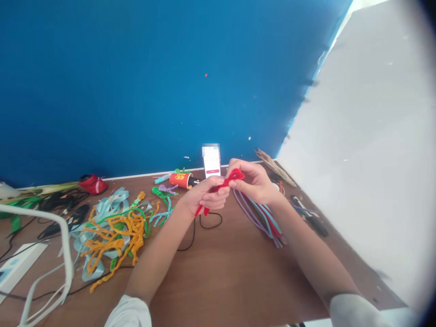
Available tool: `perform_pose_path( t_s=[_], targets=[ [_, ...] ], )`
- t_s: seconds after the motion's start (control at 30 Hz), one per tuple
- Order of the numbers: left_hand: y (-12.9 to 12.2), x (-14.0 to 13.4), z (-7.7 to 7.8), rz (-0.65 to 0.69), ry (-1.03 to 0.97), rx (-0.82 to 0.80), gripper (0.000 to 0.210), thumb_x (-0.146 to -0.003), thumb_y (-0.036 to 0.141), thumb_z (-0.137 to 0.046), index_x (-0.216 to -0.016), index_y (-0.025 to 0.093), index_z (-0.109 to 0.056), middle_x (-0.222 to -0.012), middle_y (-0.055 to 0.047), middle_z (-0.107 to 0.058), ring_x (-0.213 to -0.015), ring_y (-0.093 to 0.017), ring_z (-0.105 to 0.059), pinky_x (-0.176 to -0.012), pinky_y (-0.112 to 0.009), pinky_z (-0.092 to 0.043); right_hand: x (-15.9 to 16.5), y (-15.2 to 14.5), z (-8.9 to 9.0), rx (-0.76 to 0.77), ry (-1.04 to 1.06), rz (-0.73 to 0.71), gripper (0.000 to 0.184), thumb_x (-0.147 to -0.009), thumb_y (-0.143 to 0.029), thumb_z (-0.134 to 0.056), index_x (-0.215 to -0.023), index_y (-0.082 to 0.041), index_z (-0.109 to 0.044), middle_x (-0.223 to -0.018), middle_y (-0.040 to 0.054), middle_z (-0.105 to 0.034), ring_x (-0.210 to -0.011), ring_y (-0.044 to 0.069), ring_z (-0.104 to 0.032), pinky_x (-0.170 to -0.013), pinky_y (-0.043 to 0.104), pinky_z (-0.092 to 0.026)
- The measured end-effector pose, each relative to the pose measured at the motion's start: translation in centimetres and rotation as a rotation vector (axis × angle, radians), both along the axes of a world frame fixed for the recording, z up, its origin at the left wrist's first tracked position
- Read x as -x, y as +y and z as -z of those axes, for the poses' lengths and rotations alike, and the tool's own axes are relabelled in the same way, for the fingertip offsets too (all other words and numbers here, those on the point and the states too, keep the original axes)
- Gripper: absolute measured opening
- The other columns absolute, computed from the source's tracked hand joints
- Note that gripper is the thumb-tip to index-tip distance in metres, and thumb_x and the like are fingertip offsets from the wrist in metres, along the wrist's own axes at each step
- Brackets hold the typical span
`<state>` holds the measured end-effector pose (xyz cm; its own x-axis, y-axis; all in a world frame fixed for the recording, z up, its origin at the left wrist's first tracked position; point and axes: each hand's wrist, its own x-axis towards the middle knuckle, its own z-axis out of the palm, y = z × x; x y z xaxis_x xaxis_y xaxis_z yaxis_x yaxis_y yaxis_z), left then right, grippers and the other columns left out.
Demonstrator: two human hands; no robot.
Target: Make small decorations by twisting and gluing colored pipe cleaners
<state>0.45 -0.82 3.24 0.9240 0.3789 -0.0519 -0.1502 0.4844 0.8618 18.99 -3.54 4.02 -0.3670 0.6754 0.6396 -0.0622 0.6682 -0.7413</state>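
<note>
**craftnoob:** Red pipe cleaner (227,181), that's the one being worked on, right? Where exactly is it?

**twistyfan:** Yep. It's up off the brown surface (231,272), pinched between both hands at about the middle of the desk, in front of the blue wall (136,81). The left hand (207,195) is curled around the straight lower stretch, and a short red tail pokes out below its palm. The right hand (254,184) grips the top end with thumb and fingertips, where the red is already bent into a small loop.

**craftnoob:** So both hands are closed on it?

**twistyfan:** Both closed, narrow pinch, nothing else in them as far as I can see. My read is it's the bending or twisting stage: one hand anchors the stem, the other shapes the loop.

**craftnoob:** What would the next bit need?

**twistyfan:** Just a guess, but a steady anchor from the left and a small wrist roll from the right, keeping the loop from flattening. Those wires kink easily.

**craftnoob:** What's lying around?

**twistyfan:** A bundle of purple, blue and red pipe cleaners (265,218) sits on the surface just under the right wrist. To the left there's an orange tangle (116,236) on pale blue ribbon (109,202), plus some green twisted bits (161,194). A red paper cup (181,180) lies on its side near the wall, with a phone (211,161) propped up behind, and a thin black cord (204,223) loops under the left hand.
</note>
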Motion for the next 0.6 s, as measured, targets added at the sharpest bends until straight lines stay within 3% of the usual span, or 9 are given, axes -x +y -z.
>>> perform_pose_path(
  t_s=[0.13, 0.27, 0.47, 0.6],
  targets=[
    [-0.7, -0.6, 0.0, 0.044, -0.009, 0.033, 0.037, -0.087, 0.041, -0.052, -0.059, 0.019, -0.042, -0.035, 0.011, -0.019, -0.026, -0.003, -0.012, -0.033, -0.02, -0.011, -0.6, -1.0, -0.9, -0.166, -0.158, 0.069, 0.012, -0.094, -0.033, -0.062, -0.089, -0.023, -0.061, -0.079, 0.0014, -0.055, -0.072, 0.016, -0.048, -0.066, 0.032, -0.039],
    [-1.3, -1.1, -0.2, -0.07, -0.039, -0.043, 0.038, -0.09, 0.044, -0.051, -0.063, 0.019, -0.045, -0.036, 0.01, -0.026, -0.027, -0.003, -0.017, -0.033, -0.019, -0.015, -0.8, -1.0, -1.1, -0.188, -0.134, 0.108, 0.009, -0.095, -0.03, -0.061, -0.09, -0.022, -0.061, -0.083, 0.0017, -0.056, -0.074, 0.015, -0.05, -0.068, 0.031, -0.039],
    [-2.3, -1.2, -0.8, -0.418, 0.098, -0.495, 0.041, -0.097, 0.055, -0.043, -0.088, 0.016, -0.055, -0.055, 0.004, -0.054, -0.038, -0.006, -0.042, -0.039, -0.019, -0.031, -0.7, -0.2, -0.5, 0.112, 0.032, 0.028, 0.017, -0.09, -0.036, -0.068, -0.088, -0.02, -0.062, -0.081, 0.0009, -0.057, -0.074, 0.014, -0.055, -0.07, 0.03, -0.046],
    [-2.9, -1.0, -1.0, -0.53, 0.239, -0.775, 0.037, -0.095, 0.053, -0.05, -0.1, 0.017, -0.055, -0.067, 0.003, -0.056, -0.048, -0.006, -0.048, -0.046, -0.019, -0.037, -0.7, 0.0, -0.2, 0.186, 0.032, 0.056, 0.025, -0.086, -0.043, -0.072, -0.084, -0.021, -0.062, -0.079, 0.0011, -0.056, -0.073, 0.015, -0.057, -0.068, 0.032, -0.049]
  ],
)
